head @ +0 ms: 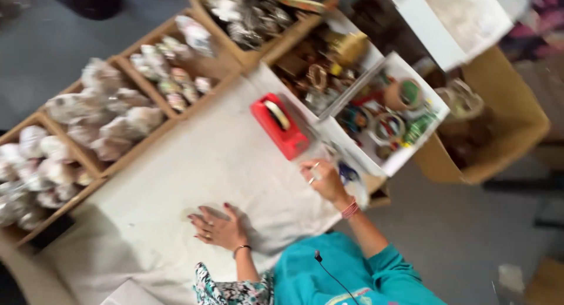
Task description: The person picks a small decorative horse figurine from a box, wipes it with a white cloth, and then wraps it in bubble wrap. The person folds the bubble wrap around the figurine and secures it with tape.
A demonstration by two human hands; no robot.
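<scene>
Left hand [218, 227] flat on the white tabletop [194, 164], fingers spread and empty, right hand [322, 179] at the tabletop's edge beside the red tape dispenser [279, 125], fingers curled, perhaps pinching something small, too blurred to tell.

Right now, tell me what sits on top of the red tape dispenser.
The red tape dispenser carries a roll of pale tape on top. Blur hides any cutter; its underside against the white cloth is covered.

Red tape dispenser [279, 126] near the white cloth table's [194, 182] far edge. Teal sleeve [390, 275], red bangles [350, 209]. Black-and-white patterned sleeve [232, 292] at near edge. Tan wooden trays [126, 67] with whitish bundles [111, 120] along left edge.
</scene>
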